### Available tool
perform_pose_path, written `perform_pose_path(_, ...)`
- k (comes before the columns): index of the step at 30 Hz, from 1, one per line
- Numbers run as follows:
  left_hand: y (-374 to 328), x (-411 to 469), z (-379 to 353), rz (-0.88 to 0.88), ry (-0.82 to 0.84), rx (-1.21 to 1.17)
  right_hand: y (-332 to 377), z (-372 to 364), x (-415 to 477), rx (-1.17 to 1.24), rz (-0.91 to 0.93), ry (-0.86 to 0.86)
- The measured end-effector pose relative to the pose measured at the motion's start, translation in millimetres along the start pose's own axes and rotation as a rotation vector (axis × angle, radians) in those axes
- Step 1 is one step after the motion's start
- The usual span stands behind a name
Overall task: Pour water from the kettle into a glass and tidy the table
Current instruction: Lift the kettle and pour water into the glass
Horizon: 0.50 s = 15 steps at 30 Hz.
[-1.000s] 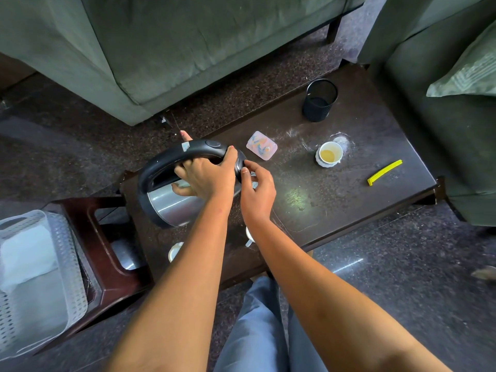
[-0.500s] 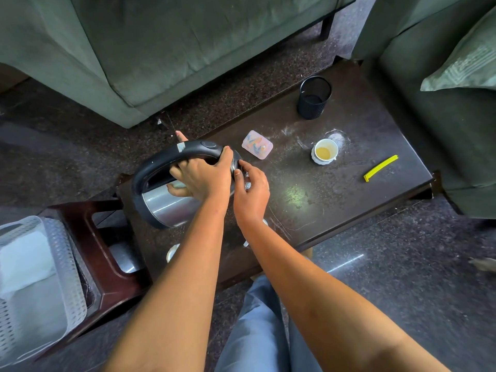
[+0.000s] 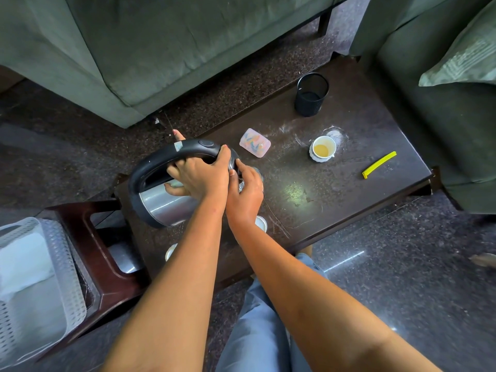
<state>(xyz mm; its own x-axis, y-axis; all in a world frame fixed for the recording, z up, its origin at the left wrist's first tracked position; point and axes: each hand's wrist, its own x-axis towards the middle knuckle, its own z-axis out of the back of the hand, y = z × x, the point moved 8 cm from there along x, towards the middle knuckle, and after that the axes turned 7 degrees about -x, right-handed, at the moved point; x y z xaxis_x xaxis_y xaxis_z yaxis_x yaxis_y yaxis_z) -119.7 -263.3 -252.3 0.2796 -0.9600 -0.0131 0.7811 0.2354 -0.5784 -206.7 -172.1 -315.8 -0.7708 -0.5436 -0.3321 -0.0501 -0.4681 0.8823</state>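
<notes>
The steel kettle (image 3: pixel 163 208) with a black handle is tilted over the left part of the dark wooden table (image 3: pixel 349 200), spout toward the right. My left hand (image 3: pixel 200 178) is wrapped around the top of its handle. My right hand (image 3: pixel 245 194) sits right against the kettle's spout end, fingers curled round a clear glass (image 3: pixel 259 174). Only a bit of the glass rim shows past my fingers. No water stream is visible; the spout is hidden by my hands.
On the table lie a pink case (image 3: pixel 255 143), a white cup of yellowish liquid (image 3: pixel 323 149), a black mesh holder (image 3: pixel 311 95) and a yellow clip (image 3: pixel 379 164). Small white items (image 3: pixel 261 224) sit near the front edge. A stool with a white basket (image 3: pixel 32 277) stands left; sofas surround.
My right hand has edged closer against the kettle's spout end. The kettle stays tilted in my left hand, and the view has drifted slightly.
</notes>
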Motion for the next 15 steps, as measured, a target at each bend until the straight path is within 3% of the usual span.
perform_pose_path(15, 2.8, 1.8, -5.2, -0.014, 0.023, 0.009, 1.4, -5.8, -14.2, -0.101, 0.056, 0.125)
